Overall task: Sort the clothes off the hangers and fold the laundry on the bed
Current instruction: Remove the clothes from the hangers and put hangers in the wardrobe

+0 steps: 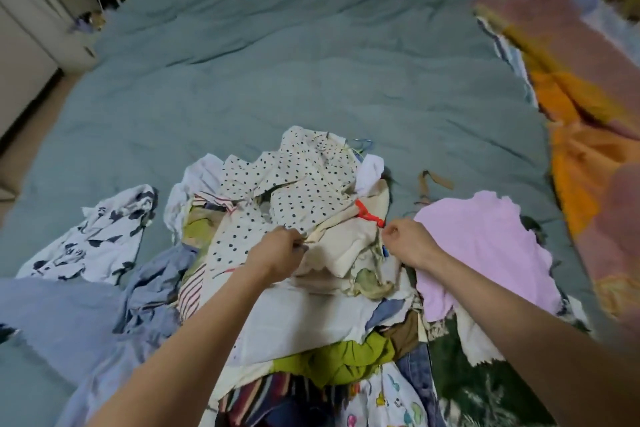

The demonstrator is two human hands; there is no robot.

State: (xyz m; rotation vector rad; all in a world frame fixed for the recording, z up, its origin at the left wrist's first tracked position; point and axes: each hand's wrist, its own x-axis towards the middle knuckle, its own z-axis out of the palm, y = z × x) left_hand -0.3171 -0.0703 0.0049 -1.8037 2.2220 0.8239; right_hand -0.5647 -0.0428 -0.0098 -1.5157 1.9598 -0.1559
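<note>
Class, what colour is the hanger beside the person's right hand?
Red hanger, touching the right hand; head view.

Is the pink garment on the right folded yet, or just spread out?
Spread out, not folded. The pink garment lies open in one flat layer over the pile's right side, with ragged, uneven edges and no fold lines.

Clothes pile (311, 253) on near end of bed (277, 62). Hanger (369, 213) on top of pile. Towel (485, 246) right of pile; shirt (93, 239) left.
</note>
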